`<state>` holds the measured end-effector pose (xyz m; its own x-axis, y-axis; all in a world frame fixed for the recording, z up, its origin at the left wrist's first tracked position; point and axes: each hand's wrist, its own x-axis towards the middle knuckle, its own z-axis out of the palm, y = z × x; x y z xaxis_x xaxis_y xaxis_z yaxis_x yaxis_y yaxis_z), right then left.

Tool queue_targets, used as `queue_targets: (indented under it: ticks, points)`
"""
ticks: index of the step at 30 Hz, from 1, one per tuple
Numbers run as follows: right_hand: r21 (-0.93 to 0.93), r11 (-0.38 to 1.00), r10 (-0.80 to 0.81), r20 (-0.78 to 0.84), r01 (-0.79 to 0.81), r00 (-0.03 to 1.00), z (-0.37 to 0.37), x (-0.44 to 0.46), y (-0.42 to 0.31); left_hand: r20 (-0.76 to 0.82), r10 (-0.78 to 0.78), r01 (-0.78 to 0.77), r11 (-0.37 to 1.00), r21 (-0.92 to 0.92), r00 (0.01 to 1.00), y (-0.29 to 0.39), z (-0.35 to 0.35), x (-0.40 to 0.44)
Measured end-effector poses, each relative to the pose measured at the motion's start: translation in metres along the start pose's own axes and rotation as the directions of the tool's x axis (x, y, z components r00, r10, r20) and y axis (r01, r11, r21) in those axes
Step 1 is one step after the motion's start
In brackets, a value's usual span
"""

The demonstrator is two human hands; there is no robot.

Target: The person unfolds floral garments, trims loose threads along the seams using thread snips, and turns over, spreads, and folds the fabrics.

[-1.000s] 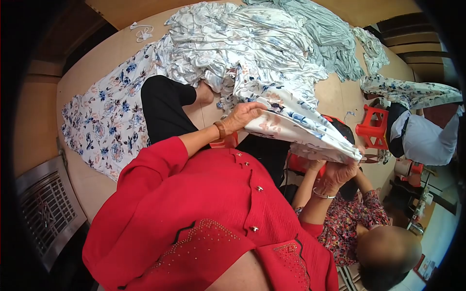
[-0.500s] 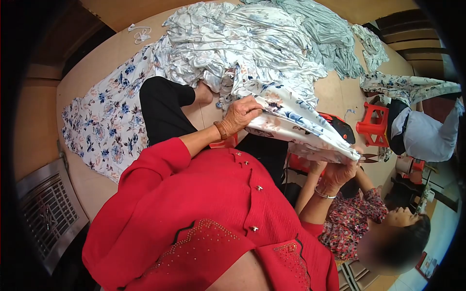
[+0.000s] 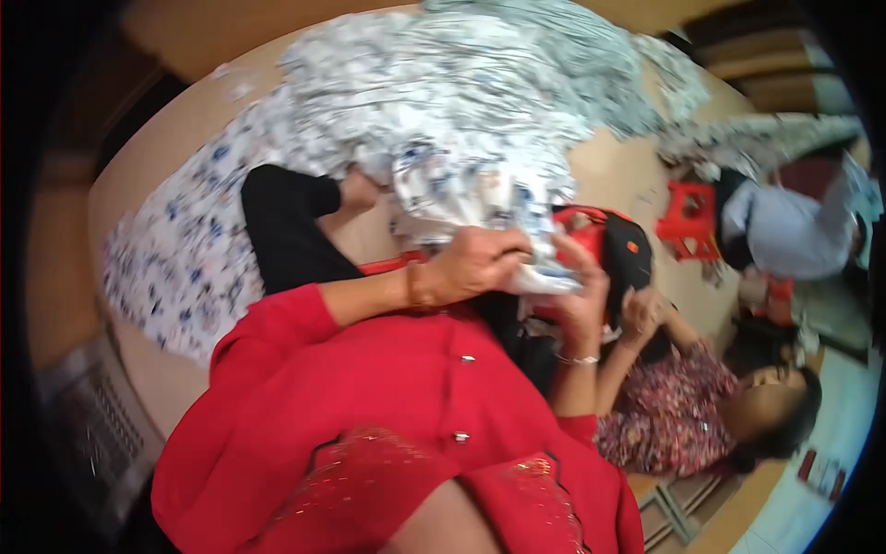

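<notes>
My left hand, with a brown bracelet at the wrist, is closed on the edge of a white fabric with blue and peach flowers. Close beside it, my right hand, with a silver bangle, holds the bunched end of the same fabric between curved fingers. Motion blur hides the exact fingertip contact. From my hands the fabric runs up to a large crumpled pile.
More floral fabric lies spread at the left. Grey-green cloth is at the top. A person in a patterned top sits at the right, hands raised. A red stool and another person in light clothing are beyond.
My right hand has come left, close to my left hand, and the fabric stretched between them is now bunched. The co-worker's hands show apart from mine. The view has shifted slightly.
</notes>
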<state>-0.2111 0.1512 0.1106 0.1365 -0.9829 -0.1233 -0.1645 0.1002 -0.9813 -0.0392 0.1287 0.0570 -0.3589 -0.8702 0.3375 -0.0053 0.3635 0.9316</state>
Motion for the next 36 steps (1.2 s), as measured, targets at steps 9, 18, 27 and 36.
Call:
queue_targets:
  ticks: [9, 18, 27, 36]
  points:
    - [-0.063, 0.981, -0.173, 0.145, 0.183, 0.974, 0.031, 0.005, 0.01, -0.07, -0.245, 0.217, 0.936, -0.278, 0.967, 0.006, -0.006, -0.008]
    - [-0.15, 0.989, -0.034, -0.218, 0.0, 0.975, 0.009, 0.008, 0.011, -0.15, -0.044, 0.028, 0.994, -0.108, 0.988, -0.007, -0.009, -0.02]
    - [0.232, 0.934, -0.147, -0.447, 0.273, 0.883, -0.02, 0.011, 0.0, 0.172, -0.17, 0.173, 0.985, -0.004, 0.97, -0.087, -0.001, -0.058]
    - [0.251, 0.933, -0.119, -0.467, 0.26, 0.876, -0.02, 0.008, 0.002, 0.099, -0.552, 0.527, 0.705, -0.475, 0.828, -0.103, -0.01, -0.07]
